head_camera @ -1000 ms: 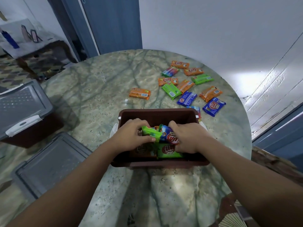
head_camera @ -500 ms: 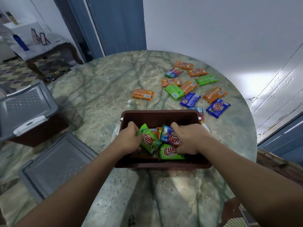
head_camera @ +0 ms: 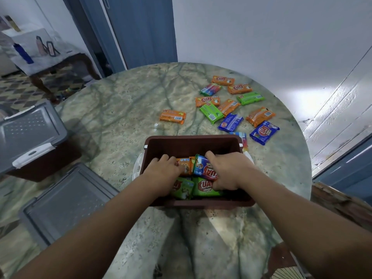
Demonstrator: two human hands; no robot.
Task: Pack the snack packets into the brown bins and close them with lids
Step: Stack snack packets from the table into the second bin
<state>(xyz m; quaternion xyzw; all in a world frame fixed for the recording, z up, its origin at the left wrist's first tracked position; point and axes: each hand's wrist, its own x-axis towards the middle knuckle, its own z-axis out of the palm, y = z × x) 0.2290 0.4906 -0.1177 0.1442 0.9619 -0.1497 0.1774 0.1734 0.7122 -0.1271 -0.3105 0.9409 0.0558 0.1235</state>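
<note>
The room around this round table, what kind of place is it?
Probably a room in a home: a round marble table, a blue door in a white wall, and a patterned tile floor with a small side table.

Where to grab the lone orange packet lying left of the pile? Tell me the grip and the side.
Take the orange packet across its short width, thumb on the near long edge and fingers on the far one, coming from above. It lies flat on the table, apart from the others, so both long edges look free to pinch.
</note>
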